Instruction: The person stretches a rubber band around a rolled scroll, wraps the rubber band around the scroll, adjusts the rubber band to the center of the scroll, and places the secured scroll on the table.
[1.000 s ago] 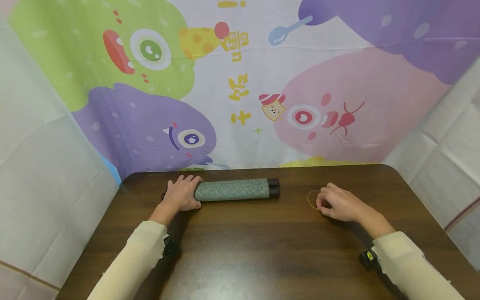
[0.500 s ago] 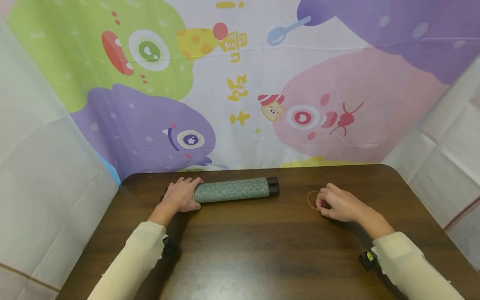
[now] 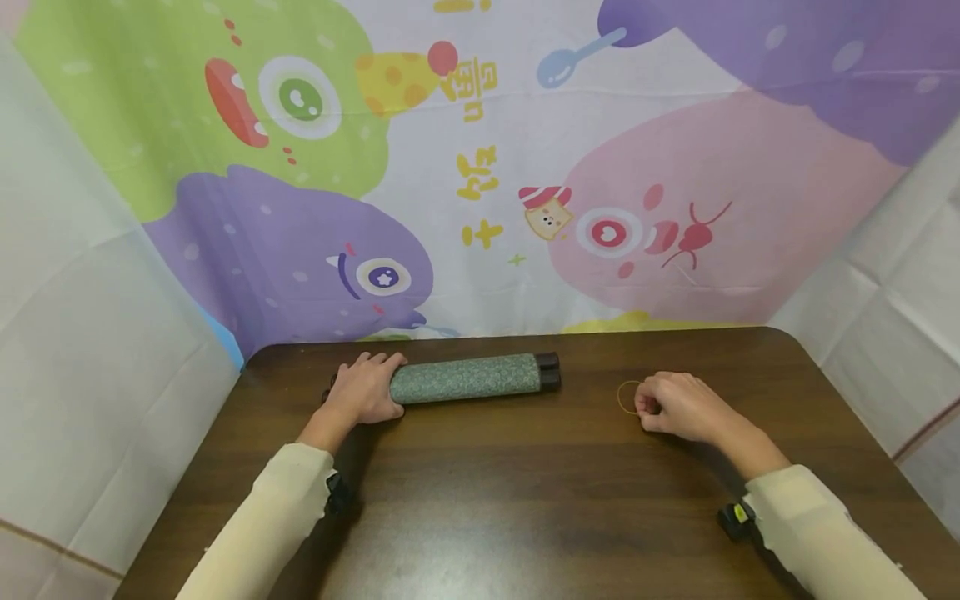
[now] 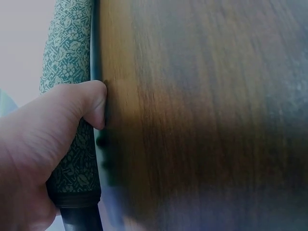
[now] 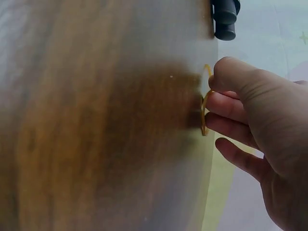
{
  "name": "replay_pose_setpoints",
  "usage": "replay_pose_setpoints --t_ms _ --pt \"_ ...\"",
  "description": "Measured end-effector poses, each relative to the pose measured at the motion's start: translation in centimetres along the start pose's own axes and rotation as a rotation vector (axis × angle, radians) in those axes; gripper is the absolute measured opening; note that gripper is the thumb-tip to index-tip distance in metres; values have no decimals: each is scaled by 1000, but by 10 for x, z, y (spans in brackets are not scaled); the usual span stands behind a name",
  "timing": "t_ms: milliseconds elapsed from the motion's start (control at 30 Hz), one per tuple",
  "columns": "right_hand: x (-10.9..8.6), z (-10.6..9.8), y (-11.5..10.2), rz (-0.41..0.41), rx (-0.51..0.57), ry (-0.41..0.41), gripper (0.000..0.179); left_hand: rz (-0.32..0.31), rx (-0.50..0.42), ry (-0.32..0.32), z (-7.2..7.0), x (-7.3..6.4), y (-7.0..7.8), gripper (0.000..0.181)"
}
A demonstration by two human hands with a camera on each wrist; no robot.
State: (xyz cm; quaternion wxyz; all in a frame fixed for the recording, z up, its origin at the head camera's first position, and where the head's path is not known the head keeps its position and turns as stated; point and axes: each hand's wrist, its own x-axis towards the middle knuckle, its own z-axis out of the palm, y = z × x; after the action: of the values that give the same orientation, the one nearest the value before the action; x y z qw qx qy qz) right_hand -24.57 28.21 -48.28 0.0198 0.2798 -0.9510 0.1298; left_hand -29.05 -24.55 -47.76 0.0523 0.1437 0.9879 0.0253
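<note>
A rolled scroll [image 3: 465, 378] with green floral fabric and dark rod ends lies near the back of the table, left of the middle. My left hand [image 3: 365, 388] grips its left end; in the left wrist view the thumb lies along the scroll's patterned side, near a black end knob [image 4: 82, 217]. Off to the right, my right hand [image 3: 681, 406] pinches a thin yellow rubber band [image 3: 620, 398] by the table. In the right wrist view the rubber band [image 5: 204, 113] hangs as a loop from thumb and fingers, apart from the scroll.
The dark wooden table [image 3: 480, 500] stretches toward me. A cloth with cartoon monsters [image 3: 487, 167] hangs along its back edge. White panels [image 3: 82, 350] stand at both sides. Each wrist carries a small black camera [image 3: 735, 521].
The right hand has turned slightly over the rubber band, still pinching it. The left hand and the scroll stay almost where they were.
</note>
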Motion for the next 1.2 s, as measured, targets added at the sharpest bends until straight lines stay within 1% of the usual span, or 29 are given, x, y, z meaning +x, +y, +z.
replay_pose_setpoints --t_ms 267,433,533,633,700,767,867,1033,1200 --pt "3 -2 0 -8 -15 -5 29 -13 -5 -8 -1 -1 0 80" --pt "4 -3 -1 21 6 5 31 -8 -6 -4 0 -2 -1 81" --pt "5 -4 -1 35 13 -4 31 -8 -6 -5 0 -2 -1 81" --pt "4 -4 -1 36 17 -6 26 -7 -8 -3 -1 -2 -1 81" --pt "4 -3 0 25 22 -4 18 -8 -11 -4 -1 -2 0 81" --pt "2 -2 2 13 23 -2 15 -8 -9 -5 -1 -1 0 80" --pt "0 0 3 -12 33 4 19 -8 -3 -7 -1 -1 0 80" --pt "-2 2 4 -37 67 29 18 -7 1 -6 -1 0 1 79" --pt "-3 2 5 -34 65 54 28 -8 3 -5 -1 0 0 80"
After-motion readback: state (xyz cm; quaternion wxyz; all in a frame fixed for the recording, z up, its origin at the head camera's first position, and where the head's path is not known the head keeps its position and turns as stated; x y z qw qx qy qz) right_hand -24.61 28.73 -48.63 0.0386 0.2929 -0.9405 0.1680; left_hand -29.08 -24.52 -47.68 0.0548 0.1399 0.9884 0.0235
